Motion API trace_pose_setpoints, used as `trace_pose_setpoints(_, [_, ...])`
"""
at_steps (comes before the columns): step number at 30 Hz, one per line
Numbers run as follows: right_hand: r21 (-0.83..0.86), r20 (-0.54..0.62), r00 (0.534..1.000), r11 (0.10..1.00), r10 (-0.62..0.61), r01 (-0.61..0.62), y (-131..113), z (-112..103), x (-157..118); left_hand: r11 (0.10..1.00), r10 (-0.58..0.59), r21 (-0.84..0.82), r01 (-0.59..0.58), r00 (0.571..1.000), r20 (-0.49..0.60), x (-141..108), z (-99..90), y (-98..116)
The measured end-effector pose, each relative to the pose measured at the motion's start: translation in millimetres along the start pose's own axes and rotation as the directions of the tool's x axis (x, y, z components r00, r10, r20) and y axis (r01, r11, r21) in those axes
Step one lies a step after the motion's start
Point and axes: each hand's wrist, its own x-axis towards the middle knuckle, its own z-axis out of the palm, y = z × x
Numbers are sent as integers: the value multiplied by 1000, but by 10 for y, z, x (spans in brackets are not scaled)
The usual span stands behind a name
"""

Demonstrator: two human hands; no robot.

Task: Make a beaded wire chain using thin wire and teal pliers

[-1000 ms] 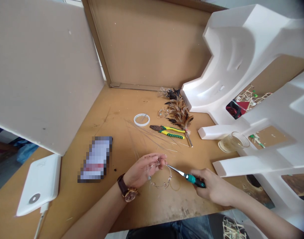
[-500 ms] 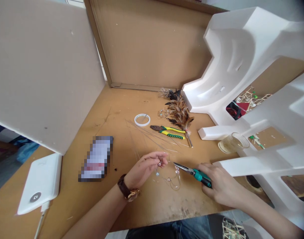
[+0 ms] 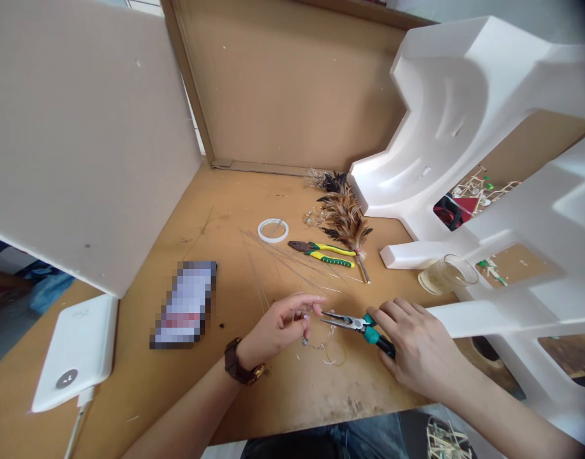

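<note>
- At far left, a white panel [image 3: 86, 146] along the edge of the wooden table [image 3: 244, 197].
- At near left, a white power bank [image 3: 76, 350] with a white cable [image 3: 81, 414] in its near end.
- Right of that, a phone [image 3: 184, 305] lying face up, with a pixelated screen.
- Farther in, a white ring [image 3: 273, 240] lying flat, with thin loose wires [image 3: 292, 260] to its near right.
- Near the middle, the left hand [image 3: 277, 328], below a wristwatch [image 3: 239, 363]; curled, with thumb and fingers clamped on a beaded wire [image 3: 318, 346].
- Between both hands, the rest of that beaded wire, in loose curves below the fingertips.
- Beyond, yellow-green pliers [image 3: 316, 248] beside a brown feather duster [image 3: 344, 217].
- Just beside the left fingertips, teal-handled pliers [image 3: 356, 324] with slender jaws parted.
- Around their handles, the right hand [image 3: 411, 344], clamped firmly.
- Farther right, a drinking glass [image 3: 448, 274] among the arms of a large white foam piece [image 3: 445, 127].
</note>
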Motion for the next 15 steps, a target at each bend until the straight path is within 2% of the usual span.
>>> trace_pose_setpoints(5, [-24, -33, 999, 999, 21, -22, -8, 22, -15, 1000, 23, 9, -23, 999, 37, -4, -11, -19])
trace_pose_setpoints(15, [-60, -73, 997, 998, 26, -31, -41, 56, -35, 998, 55, 10, -55, 998, 41, 0, -14, -19])
